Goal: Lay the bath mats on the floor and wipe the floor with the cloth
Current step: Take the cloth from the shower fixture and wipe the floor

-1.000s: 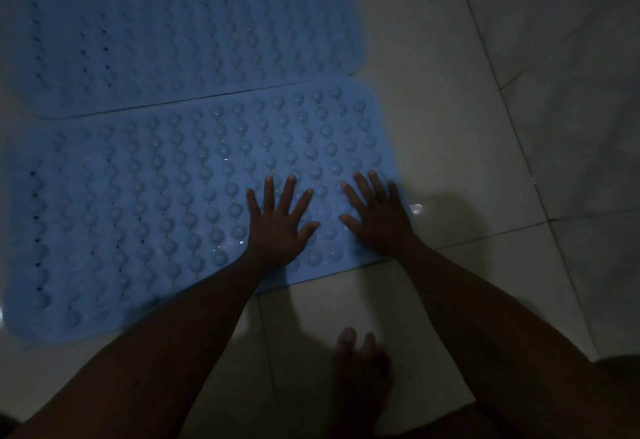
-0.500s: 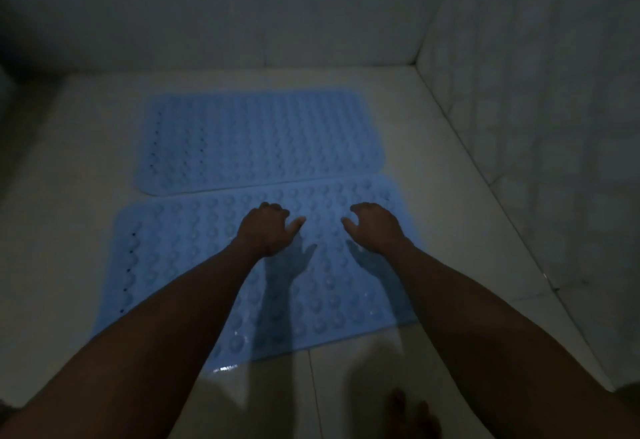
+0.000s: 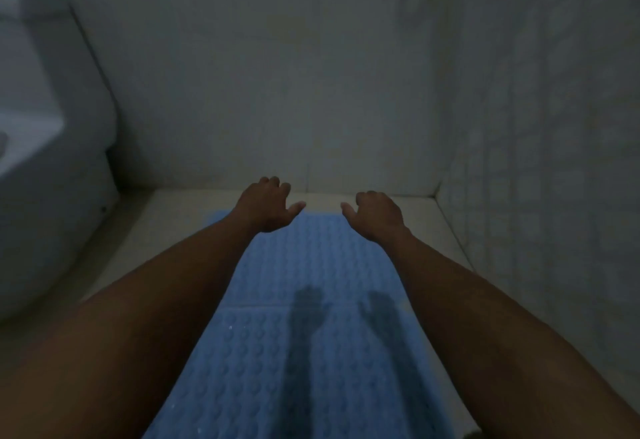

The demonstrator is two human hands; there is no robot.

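Both bath mats look laid already: the far mat point(image 3: 311, 258) and the near mat point(image 3: 277, 369) lie flat on the pale floor point(image 3: 173, 227), edge to edge, between a white fixture point(image 3: 52, 161) and the tiled wall point(image 3: 536, 161). They are blue, studded with rows of rounded bumps, a few wet glints on the nearer one. The left hand point(image 3: 268, 204) and right hand point(image 3: 377, 215) hang above the mats, each grip empty, fingers loosely curled, thumbs pointing inward. I'd judge the wiping comes next, which calls for fetching the cloth, nowhere in sight.
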